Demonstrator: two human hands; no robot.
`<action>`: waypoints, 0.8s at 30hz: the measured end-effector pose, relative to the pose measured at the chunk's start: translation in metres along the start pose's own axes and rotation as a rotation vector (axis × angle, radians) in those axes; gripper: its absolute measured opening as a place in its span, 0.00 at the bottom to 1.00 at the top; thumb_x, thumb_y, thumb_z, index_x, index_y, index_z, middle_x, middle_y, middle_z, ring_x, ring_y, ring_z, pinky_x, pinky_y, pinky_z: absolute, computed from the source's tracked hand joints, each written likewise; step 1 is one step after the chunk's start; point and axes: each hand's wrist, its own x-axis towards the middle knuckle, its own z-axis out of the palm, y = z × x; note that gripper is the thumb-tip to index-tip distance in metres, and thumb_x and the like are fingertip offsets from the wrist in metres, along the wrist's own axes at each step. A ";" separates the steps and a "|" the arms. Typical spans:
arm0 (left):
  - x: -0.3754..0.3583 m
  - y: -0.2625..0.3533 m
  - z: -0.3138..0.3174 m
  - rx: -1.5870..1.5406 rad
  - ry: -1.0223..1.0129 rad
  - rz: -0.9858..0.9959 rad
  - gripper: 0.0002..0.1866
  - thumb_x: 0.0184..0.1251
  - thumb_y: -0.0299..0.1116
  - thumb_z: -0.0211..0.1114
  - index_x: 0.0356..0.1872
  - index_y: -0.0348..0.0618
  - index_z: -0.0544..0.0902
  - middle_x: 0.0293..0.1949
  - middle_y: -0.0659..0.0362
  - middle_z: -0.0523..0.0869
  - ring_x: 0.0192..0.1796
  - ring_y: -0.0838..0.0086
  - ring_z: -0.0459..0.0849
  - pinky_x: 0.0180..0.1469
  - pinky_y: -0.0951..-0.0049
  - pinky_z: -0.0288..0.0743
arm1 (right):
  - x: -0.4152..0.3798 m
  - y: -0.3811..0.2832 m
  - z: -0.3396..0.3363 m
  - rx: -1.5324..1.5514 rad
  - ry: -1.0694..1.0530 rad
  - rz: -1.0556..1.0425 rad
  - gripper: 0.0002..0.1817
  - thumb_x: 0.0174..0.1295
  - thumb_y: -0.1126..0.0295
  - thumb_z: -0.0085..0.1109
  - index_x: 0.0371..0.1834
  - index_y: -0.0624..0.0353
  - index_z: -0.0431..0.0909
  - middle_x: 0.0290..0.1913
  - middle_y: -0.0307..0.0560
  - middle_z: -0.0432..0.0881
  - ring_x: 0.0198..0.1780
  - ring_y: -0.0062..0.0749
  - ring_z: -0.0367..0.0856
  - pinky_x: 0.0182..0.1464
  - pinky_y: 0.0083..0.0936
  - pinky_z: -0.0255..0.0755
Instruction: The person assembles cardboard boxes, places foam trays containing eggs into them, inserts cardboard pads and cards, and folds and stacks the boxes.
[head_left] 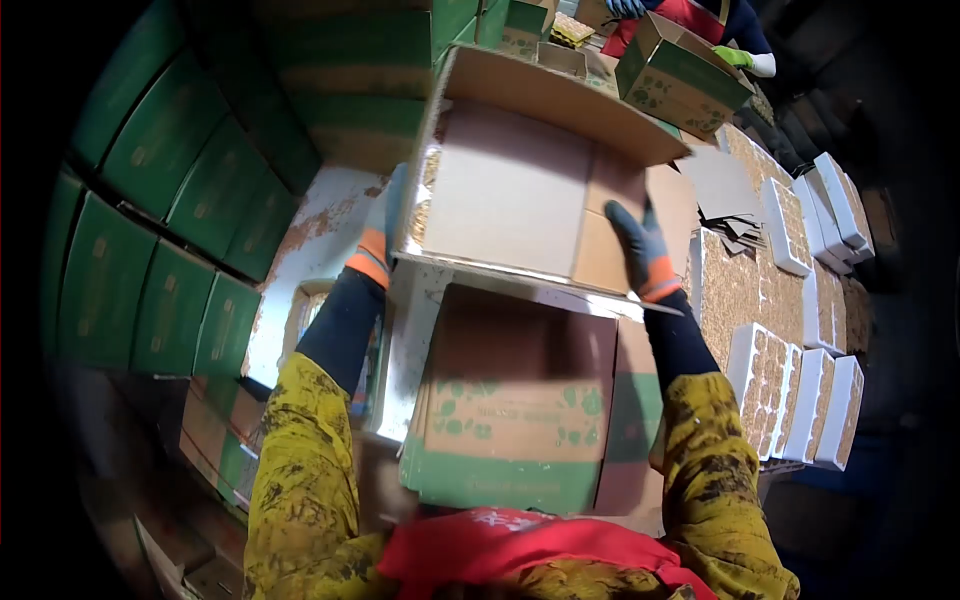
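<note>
Two gloved hands work an open cardboard box [530,190] in the upper middle of the head view. The left hand [385,225] lies flat against the box's left outer wall, fingers spread along the side and steadying it rather than closed round anything. The right hand [640,250] presses down inside on the inner bottom flap [610,250], fingers extended and open, palm on the cardboard. The box rests on the desk [420,300], whose pale edge shows just below it.

Lower in the middle of the frame, a stack of flattened green-and-brown cartons [515,420] lies close to the person's body. At the left edge, rows of green boxes [170,220] stand stacked. On the right, white trays [790,385] filled with small tan pieces sit side by side. At the top right, another person's gloved hands [735,57] hold a second green carton [680,75].

To seat the flap well, I judge the right palm should push evenly near the flap's middle while the left hand braces the wall, so the box does not slide or skew.
</note>
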 end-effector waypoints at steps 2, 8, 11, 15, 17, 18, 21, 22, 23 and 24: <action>0.070 -0.045 -0.041 0.002 0.077 -0.060 0.22 0.73 0.42 0.51 0.60 0.37 0.73 0.55 0.57 0.79 0.55 0.72 0.76 0.58 0.71 0.70 | 0.023 0.041 0.011 -0.053 0.000 0.057 0.44 0.56 0.60 0.69 0.70 0.69 0.56 0.62 0.53 0.71 0.61 0.34 0.68 0.62 0.24 0.63; 0.127 -0.113 -0.118 0.093 0.411 0.031 0.23 0.72 0.43 0.52 0.59 0.38 0.73 0.56 0.56 0.78 0.55 0.67 0.77 0.56 0.68 0.71 | 0.027 0.088 0.024 -0.385 -0.025 0.173 0.45 0.57 0.48 0.64 0.69 0.68 0.58 0.64 0.59 0.70 0.63 0.40 0.70 0.64 0.27 0.62; 0.046 -0.058 -0.076 -0.102 0.504 0.285 0.24 0.73 0.41 0.49 0.64 0.40 0.68 0.62 0.53 0.72 0.61 0.63 0.73 0.60 0.68 0.68 | -0.020 0.069 -0.004 -0.192 0.134 0.236 0.38 0.60 0.59 0.65 0.68 0.67 0.60 0.65 0.58 0.69 0.63 0.38 0.70 0.62 0.28 0.65; -0.107 -0.093 -0.042 1.053 0.263 0.716 0.27 0.67 0.28 0.56 0.67 0.35 0.65 0.66 0.47 0.68 0.66 0.61 0.69 0.69 0.64 0.59 | -0.154 0.020 -0.068 -0.606 0.297 0.215 0.35 0.60 0.63 0.64 0.68 0.65 0.62 0.64 0.59 0.69 0.64 0.39 0.70 0.62 0.29 0.65; -0.179 -0.103 0.016 0.575 0.146 0.276 0.32 0.70 0.37 0.55 0.71 0.34 0.56 0.71 0.45 0.58 0.74 0.59 0.55 0.72 0.66 0.53 | -0.209 0.013 -0.122 -0.964 0.491 0.199 0.36 0.58 0.62 0.65 0.67 0.65 0.63 0.63 0.61 0.70 0.63 0.46 0.70 0.62 0.32 0.66; -0.183 -0.143 0.003 0.566 0.083 0.194 0.34 0.71 0.38 0.55 0.71 0.32 0.53 0.72 0.46 0.56 0.75 0.62 0.49 0.72 0.65 0.50 | -0.235 0.036 -0.156 -1.146 0.608 0.191 0.37 0.56 0.61 0.66 0.66 0.66 0.63 0.63 0.62 0.70 0.62 0.50 0.70 0.62 0.35 0.66; -0.191 -0.150 0.018 0.719 0.072 0.156 0.34 0.71 0.37 0.56 0.70 0.29 0.54 0.70 0.46 0.59 0.72 0.65 0.56 0.70 0.66 0.54 | -0.286 0.079 -0.180 -1.215 0.511 0.399 0.44 0.48 0.58 0.72 0.65 0.70 0.62 0.61 0.66 0.70 0.60 0.55 0.70 0.63 0.36 0.64; -0.188 -0.144 0.020 0.499 0.060 0.123 0.33 0.71 0.37 0.56 0.70 0.29 0.55 0.70 0.46 0.59 0.71 0.66 0.58 0.70 0.66 0.56 | -0.278 0.062 -0.171 -0.848 0.517 0.477 0.43 0.49 0.60 0.73 0.65 0.70 0.62 0.59 0.64 0.71 0.59 0.50 0.72 0.62 0.32 0.65; -0.194 -0.140 0.023 0.376 0.108 0.124 0.32 0.71 0.37 0.56 0.69 0.30 0.57 0.69 0.46 0.61 0.68 0.67 0.62 0.68 0.67 0.58 | -0.281 0.066 -0.181 -0.601 0.559 0.482 0.42 0.50 0.62 0.72 0.65 0.70 0.62 0.59 0.62 0.72 0.59 0.46 0.72 0.62 0.30 0.65; -0.201 -0.127 0.032 0.252 0.156 0.131 0.31 0.71 0.38 0.56 0.68 0.30 0.59 0.67 0.47 0.63 0.65 0.67 0.67 0.66 0.69 0.61 | -0.279 0.070 -0.190 -0.350 0.588 0.479 0.41 0.51 0.64 0.72 0.65 0.70 0.63 0.59 0.61 0.73 0.59 0.43 0.72 0.62 0.29 0.64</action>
